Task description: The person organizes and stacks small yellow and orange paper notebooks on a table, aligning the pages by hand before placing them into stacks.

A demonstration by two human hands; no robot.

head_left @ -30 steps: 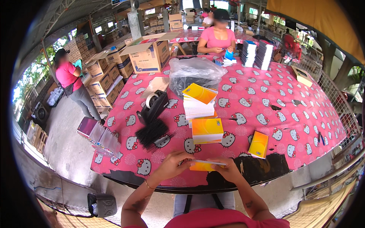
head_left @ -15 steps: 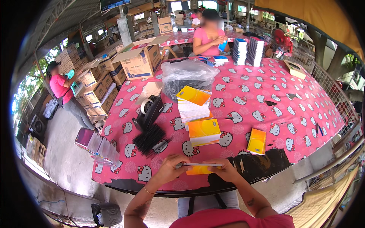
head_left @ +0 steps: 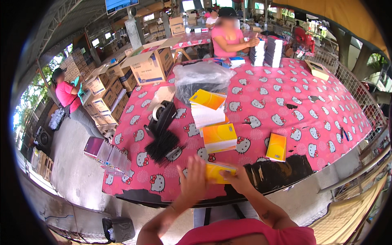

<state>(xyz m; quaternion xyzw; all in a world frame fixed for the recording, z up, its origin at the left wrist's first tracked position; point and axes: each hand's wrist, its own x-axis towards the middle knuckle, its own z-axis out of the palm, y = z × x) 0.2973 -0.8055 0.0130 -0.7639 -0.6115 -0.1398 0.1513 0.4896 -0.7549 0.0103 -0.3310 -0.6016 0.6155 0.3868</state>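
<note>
My right hand point(head_left: 238, 178) grips a small yellow-orange notebook point(head_left: 215, 173) just above the near table edge, thumb on its cover. My left hand point(head_left: 193, 181) is at the notebook's left end, fingers stretched out and partly blurred; whether it touches the notebook I cannot tell. Beyond my hands lies a pile of yellow-orange notebooks point(head_left: 220, 136), with a fanned pile of white-paged notebooks point(head_left: 208, 116) behind it. Another yellow notebook point(head_left: 277, 147) lies to the right. Left of the piles are black binding coils point(head_left: 162, 146) and a black tape dispenser point(head_left: 163, 119).
A plastic-wrapped bundle point(head_left: 202, 79) and an open carton point(head_left: 151, 67) stand farther back. Clear-wrapped notebooks point(head_left: 107, 157) sit at the left edge. Across the table, a person point(head_left: 228, 38) reaches to tall notebook stacks point(head_left: 257, 54). Pliers point(head_left: 344, 134) lie far right.
My left hand has opened from its grip on the notebook. The held notebook has tilted to show more cover. The person opposite has moved a hand from a blue notebook to the stacks.
</note>
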